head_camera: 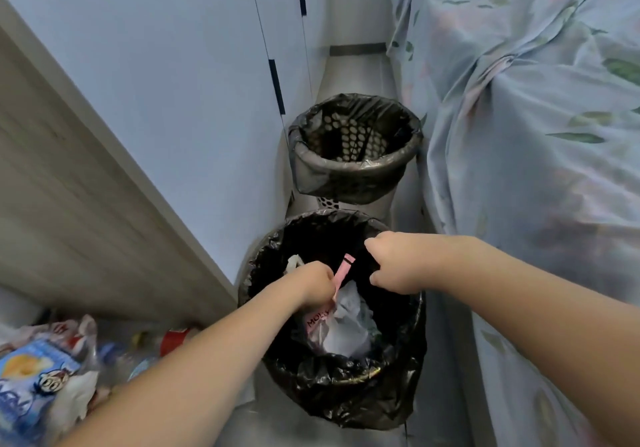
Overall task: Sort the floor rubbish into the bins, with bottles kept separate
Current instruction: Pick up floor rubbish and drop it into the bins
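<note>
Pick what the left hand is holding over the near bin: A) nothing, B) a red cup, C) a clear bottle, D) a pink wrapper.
D: the left hand has its fingers curled round a pink wrapper that sticks up above the near bin, which already has crumpled paper in it.

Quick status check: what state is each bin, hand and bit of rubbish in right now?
Near bin: lined, holds crumpled rubbish.
Far bin: lined, looks empty.
Left hand: grips pink wrapper over near bin.
Right hand: curled over near bin; contents unclear.
Floor rubbish: unsorted, by the left arm.
</note>
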Demonstrator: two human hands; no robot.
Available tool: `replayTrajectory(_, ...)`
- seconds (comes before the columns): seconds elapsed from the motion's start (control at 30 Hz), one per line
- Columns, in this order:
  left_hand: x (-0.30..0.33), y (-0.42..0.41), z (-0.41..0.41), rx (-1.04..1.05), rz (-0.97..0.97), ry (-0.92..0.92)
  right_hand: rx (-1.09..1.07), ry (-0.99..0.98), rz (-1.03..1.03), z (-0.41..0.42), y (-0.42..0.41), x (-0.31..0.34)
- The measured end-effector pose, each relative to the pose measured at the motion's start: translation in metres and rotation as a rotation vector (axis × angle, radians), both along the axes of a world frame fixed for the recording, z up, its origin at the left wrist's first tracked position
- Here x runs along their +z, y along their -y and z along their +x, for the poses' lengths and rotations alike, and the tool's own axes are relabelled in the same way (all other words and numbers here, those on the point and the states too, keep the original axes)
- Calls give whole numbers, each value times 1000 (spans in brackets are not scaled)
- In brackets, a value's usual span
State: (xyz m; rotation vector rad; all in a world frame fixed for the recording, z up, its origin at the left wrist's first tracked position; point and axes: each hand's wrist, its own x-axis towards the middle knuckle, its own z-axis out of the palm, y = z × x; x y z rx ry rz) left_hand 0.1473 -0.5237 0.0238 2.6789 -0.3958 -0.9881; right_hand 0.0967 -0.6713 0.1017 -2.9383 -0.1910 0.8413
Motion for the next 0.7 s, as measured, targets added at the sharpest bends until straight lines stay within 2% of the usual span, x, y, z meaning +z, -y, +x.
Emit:
replayTrajectory(0.1, -24, 11, 6, -255, 256, -24, 9, -9, -9, 0, -1, -7)
replayTrajectory(0.2, -51, 18, 7, -397, 497, -59, 33, -14, -1, -2, -5, -12)
replayTrajectory(0.27, -62, 20, 4, -431, 577, -61, 37, -20, -3, -3, -6, -13)
replayTrajectory(0.4, -59, 20, 4, -385, 547, -78, 48, 0, -16, -1, -3, -12)
replayTrajectory(0.53, -27, 11, 4, -384, 556, -40, 75, -13, -64, 1, -2, -15)
replayTrajectory(0.6, -7, -1, -3, -337, 520, 96, 66, -6, -90, 0, -1, -18)
replayTrajectory(0.7, 30, -31, -27, -268, 343, 408, 52, 36, -86, -10, -10, -12)
